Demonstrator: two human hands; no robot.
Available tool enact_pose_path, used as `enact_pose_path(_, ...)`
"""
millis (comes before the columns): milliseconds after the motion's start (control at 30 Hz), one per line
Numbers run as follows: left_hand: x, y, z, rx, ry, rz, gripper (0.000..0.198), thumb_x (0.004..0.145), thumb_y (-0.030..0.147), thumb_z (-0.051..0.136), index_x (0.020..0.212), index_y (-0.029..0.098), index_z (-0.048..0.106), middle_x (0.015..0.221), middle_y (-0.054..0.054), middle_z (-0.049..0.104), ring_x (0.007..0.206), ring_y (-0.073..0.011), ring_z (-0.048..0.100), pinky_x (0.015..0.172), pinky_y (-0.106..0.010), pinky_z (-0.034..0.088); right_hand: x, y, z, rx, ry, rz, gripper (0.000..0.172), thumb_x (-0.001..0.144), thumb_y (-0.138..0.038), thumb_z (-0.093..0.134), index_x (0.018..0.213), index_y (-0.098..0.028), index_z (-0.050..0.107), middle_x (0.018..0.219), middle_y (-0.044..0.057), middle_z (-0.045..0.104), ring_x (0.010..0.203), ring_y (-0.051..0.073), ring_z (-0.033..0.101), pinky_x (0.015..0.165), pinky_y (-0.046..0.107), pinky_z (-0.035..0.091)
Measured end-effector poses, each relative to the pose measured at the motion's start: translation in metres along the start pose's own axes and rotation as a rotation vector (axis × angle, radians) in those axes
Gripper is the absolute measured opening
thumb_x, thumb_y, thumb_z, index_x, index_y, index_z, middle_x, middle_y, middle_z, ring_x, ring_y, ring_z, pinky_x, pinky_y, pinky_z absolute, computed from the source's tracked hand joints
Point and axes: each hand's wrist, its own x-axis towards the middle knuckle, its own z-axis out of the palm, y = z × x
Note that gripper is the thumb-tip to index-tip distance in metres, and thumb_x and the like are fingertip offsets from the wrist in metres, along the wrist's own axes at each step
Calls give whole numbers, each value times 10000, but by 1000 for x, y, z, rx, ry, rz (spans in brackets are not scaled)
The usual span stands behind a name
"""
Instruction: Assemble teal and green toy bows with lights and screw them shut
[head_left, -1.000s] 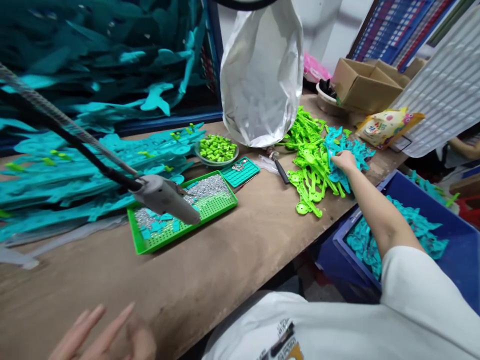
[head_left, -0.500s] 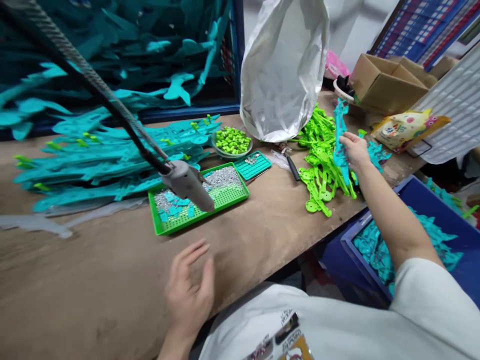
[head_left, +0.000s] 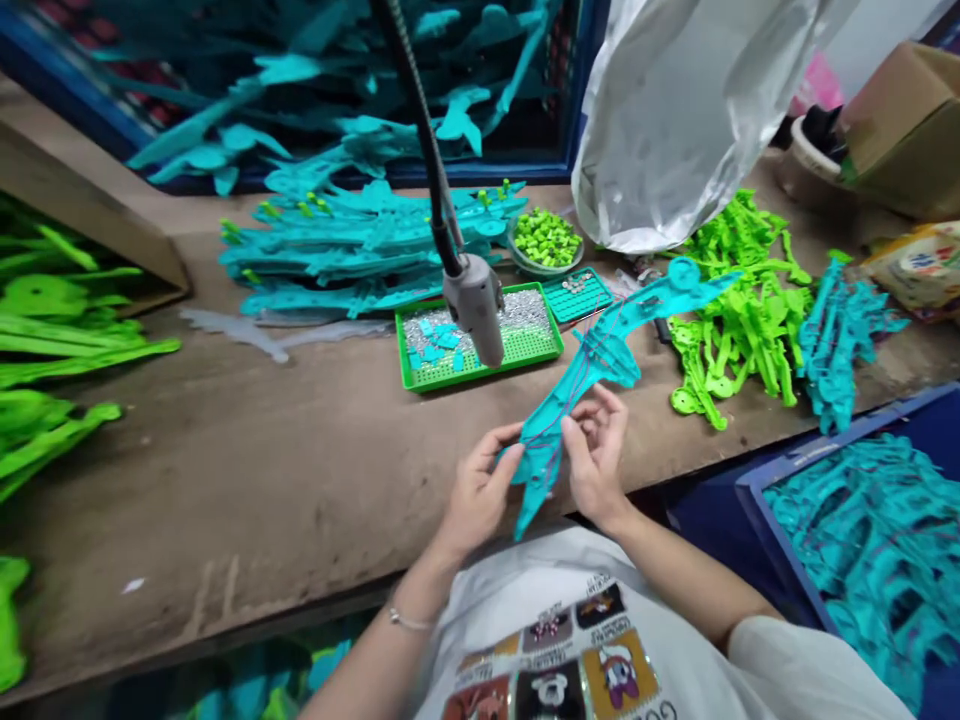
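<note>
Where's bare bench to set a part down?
Widest: between the far-left lime pieces and left hand, in front of the grey strips, bar a white scrap. Smaller: between the right hand and lime pile. Crowded: the right, with lime pile beside teal pile, and the back, with stacked teal parts.

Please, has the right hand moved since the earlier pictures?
Yes. Relative to the green tray, the right hand has moved left, closer to it.

brown worktop (head_left: 315, 450): scuffed, spanning the view | white wall (head_left: 881, 28): upper right, beyond the worktop
</note>
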Motion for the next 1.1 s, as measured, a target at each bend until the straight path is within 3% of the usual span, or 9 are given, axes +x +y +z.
enact_pose_path(100,-18,-9,-72,83,-81,-148,461,963,510,669,1259,159,711,1161,-100,772,978,-212,714,869,-290,562,-36,-2,-4,-81,-290,-20,521,993,-303,617,1461,-317,388,1171,58,622,957,155,689,851,342,611)
enact_pose_path(200,-31,-12,-135,235,-177,-234,473,963,528,658,1267,171,717,1163,-94,773,992,-226,709,871,-290,558,-58,-6,-11,-171,-599,-24,506,974,-250,633,1442,-273,441,1200,88,669,931,161,730,807,329,638)
enact_pose_path(333,-37,-10,-178,512,-230,-181,455,989,551,588,1264,216,726,1167,-92,762,1006,-246,708,895,-329,567,-49,-15,-24,-252,-850,-172,400,957,-191,608,1347,-281,588,1101,72,741,902,197,748,783,370,653)
enact_pose_path(433,-34,-5,-171,760,-98,40,399,1009,526,554,1237,250,732,1317,-100,698,1221,-278,641,1094,-432,495,8,-18,-39,-371,-735,-319,352,927,-164,589,1181,-384,696,1050,17,764,997,237,739,873,449,631)
enact_pose_path(567,-29,-3,-122,909,-18,207,548,1004,516,583,1484,256,532,1512,-133,559,1403,-304,517,1180,-523,416,136,-4,-57,-694,-356,-371,228,925,-209,547,1009,-301,737,946,40,758,860,243,707,830,438,590)
enact_pose_path(667,-24,-14,-87,994,-43,278,744,947,532,674,1579,254,396,1543,-158,534,1419,-347,507,1162,-558,422,224,20,-57,-972,-307,-367,316,889,-144,465,1060,-193,726,1059,114,767,979,263,691,934,434,555)
enact_pose_path(733,-21,-27,-76,1039,-3,298,721,963,468,669,1583,240,378,1498,-162,579,1377,-351,546,1142,-567,434,259,37,-50,-1037,-339,-364,362,822,-85,467,1066,-160,724,1079,139,765,1009,281,674,953,440,538)
enact_pose_path(900,-17,-45,-75,1056,72,340,567,1015,326,590,1548,225,426,1433,-155,630,1331,-320,579,1101,-510,482,270,67,-31,-1129,-410,-379,305,786,-66,489,958,-140,730,1036,176,746,968,292,647,915,414,512)
enact_pose_path(1100,-15,-46,-78,1045,95,333,603,1027,332,568,1589,246,369,1360,-141,673,1229,-318,626,986,-474,528,260,72,-37,-1181,-400,-392,279,818,-88,489,954,-153,724,1020,157,752,956,286,655,908,400,508)
